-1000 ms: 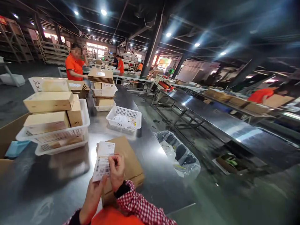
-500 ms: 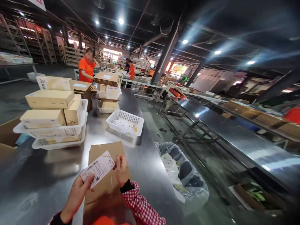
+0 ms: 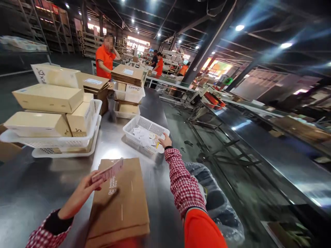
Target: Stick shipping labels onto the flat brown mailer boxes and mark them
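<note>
My left hand point(image 3: 84, 191) grips a thin stack of printed shipping labels point(image 3: 107, 172), tilted nearly edge-on. Beneath it lies a pile of flat brown cardboard boxes point(image 3: 129, 203) with white lettering. My right hand point(image 3: 166, 141) is stretched out to the right rim of a white perforated basket point(image 3: 134, 143). Its fingers look apart over the rim, and nothing shows between them. White paper slips point(image 3: 146, 136) and a small piece with a yellow mark lie in the basket.
On the left, white baskets point(image 3: 89, 139) hold cream boxes point(image 3: 49, 98). More baskets and flattened cartons point(image 3: 126, 74) stand farther back on the metal table point(image 3: 62, 175). A lined bin point(image 3: 219, 203) stands right of the table. A person in orange point(image 3: 103, 60) stands beyond.
My right hand has left the labels and moved forward to the basket's right rim. My left hand still has the labels, now tilted edge-on. The view has shifted.
</note>
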A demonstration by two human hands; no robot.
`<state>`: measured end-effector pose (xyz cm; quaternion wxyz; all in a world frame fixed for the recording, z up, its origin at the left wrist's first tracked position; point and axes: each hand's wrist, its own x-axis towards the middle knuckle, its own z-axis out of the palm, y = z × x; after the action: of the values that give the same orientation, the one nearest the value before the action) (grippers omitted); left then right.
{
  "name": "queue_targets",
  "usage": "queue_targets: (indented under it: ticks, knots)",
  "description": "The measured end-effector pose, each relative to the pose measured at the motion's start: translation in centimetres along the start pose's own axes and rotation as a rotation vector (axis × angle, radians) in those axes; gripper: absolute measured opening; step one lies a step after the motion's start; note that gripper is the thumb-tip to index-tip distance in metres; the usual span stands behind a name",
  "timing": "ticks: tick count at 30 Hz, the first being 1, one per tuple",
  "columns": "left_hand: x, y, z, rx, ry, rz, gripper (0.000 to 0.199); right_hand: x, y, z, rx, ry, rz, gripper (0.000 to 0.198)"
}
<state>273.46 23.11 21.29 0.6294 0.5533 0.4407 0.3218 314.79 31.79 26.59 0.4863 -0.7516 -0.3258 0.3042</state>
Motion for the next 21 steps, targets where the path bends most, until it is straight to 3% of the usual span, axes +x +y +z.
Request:
queue_targets:
  ticks: [2,4,6,8,10,13,16,19,21]
  knots:
    - [1.0,0.1,0.4,0.057,-0.059,0.063,0.033,-1.2,0.6,1.0,0.017,-0.148,0.065,0.024]
    - [2.0,0.4,0.9,0.138,-0.145,0.153,0.029,-4.0,2.3,3.0,0.031,-0.354,0.150,0.041]
    - [3.1,0.7,1.3,0.221,-0.220,0.218,0.026,-7.4,4.5,5.2,0.046,-0.675,0.271,0.052]
    - [4.3,0.9,1.7,0.273,-0.279,0.269,0.023,-10.5,6.5,6.7,0.128,-1.127,0.373,0.050]
    - [5.5,1.0,1.9,0.288,-0.294,0.315,0.023,-12.4,7.7,7.2,0.275,-1.396,0.405,0.049]
    - [7.3,0.9,2.2,0.259,-0.299,0.344,0.024,-12.9,8.4,6.9,0.399,-1.388,0.444,0.053]
    - [8.7,0.6,3.2,0.120,-0.198,0.228,0.025,-11.6,8.4,6.7,0.392,-1.268,0.439,0.049]
    - [9.9,0.0,5.1,-0.256,0.020,-0.054,0.056,-9.9,8.4,7.0,0.379,-0.972,0.239,0.049]
    - [10.8,-0.6,6.5,-0.403,0.042,-0.153,0.071,-8.4,8.3,7.5,0.277,-0.854,0.076,0.045]
